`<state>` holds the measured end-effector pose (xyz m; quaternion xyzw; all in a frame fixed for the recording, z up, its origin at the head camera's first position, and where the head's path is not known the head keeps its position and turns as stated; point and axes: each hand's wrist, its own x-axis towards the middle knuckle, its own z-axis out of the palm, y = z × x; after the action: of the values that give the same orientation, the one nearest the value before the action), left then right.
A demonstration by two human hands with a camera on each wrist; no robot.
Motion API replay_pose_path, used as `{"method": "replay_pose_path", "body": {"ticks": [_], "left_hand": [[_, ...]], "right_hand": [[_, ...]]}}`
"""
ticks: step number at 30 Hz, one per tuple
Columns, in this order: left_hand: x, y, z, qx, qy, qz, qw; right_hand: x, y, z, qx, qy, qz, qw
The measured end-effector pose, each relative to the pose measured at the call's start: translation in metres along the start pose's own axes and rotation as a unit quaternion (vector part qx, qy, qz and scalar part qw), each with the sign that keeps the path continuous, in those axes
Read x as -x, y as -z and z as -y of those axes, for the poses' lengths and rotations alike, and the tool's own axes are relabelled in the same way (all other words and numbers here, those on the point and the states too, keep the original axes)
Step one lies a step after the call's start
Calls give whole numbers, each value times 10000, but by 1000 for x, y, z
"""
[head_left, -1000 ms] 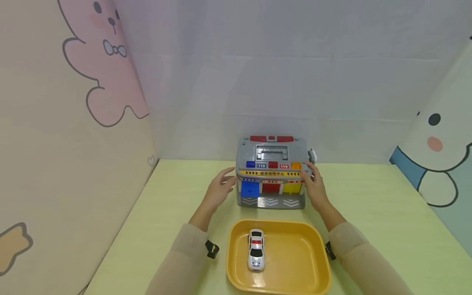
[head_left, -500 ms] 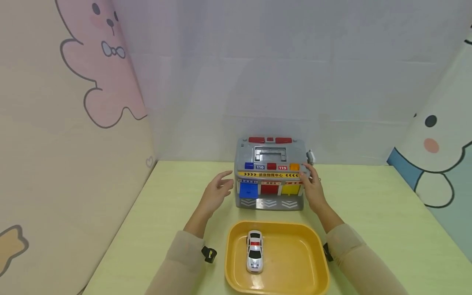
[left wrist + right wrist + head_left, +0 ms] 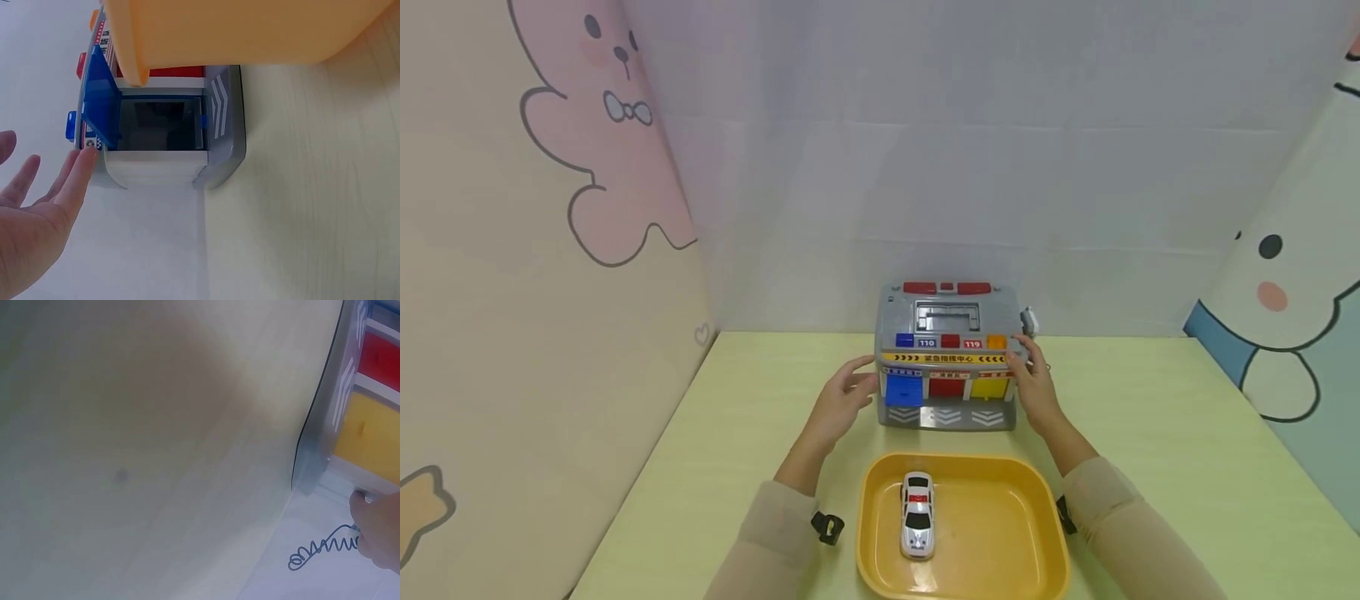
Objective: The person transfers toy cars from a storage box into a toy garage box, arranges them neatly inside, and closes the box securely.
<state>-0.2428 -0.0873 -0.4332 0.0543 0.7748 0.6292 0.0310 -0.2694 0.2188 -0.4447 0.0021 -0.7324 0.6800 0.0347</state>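
Note:
A grey toy emergency station (image 3: 946, 417) stands at the back of the table in the head view. Its blue door (image 3: 103, 94) is swung up over a dark bay, while the red door (image 3: 947, 387) and yellow door (image 3: 989, 388) are down. My left hand (image 3: 838, 402) has its fingers loosely extended, fingertips right at the station's left side. At the other end, my right hand (image 3: 1037, 387) grips the front right corner, thumb on the front and fingers along the side. A dark coiled cord (image 3: 325, 548) hangs beside it in the right wrist view.
A yellow tray (image 3: 992, 533) sits in front of the station between my forearms. Inside, at its left, lies a white toy police car (image 3: 917, 517). Behind the station rises a pale wall (image 3: 880, 183), with printed panels at both sides.
My left hand has moved slightly toward the station's left side, closing a small gap. The right hand stays at its corner. The whole head view has shifted a little.

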Motion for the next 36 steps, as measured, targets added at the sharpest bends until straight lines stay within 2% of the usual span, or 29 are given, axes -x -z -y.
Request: {"method": "replay_pose_path", "body": {"ticks": [8, 11, 26, 31, 36], "left_hand": [[4, -2, 1, 43, -79, 93, 9999], [7, -3, 1, -11, -50, 126, 9999], [24, -6, -4, -426, -327, 461, 9975], [30, -8, -4, -570, -302, 626, 9960], [36, -10, -3, -640, -301, 805, 9942]], "right_hand": [[1, -1, 2, -5, -12, 27, 10000], [1, -1, 1, -32, 2, 12, 10000], [2, -1, 2, 47, 18, -21, 10000], [-3, 2, -5, 52, 48, 7, 10000], [-13, 5, -22, 8, 103, -7, 9999]]}}
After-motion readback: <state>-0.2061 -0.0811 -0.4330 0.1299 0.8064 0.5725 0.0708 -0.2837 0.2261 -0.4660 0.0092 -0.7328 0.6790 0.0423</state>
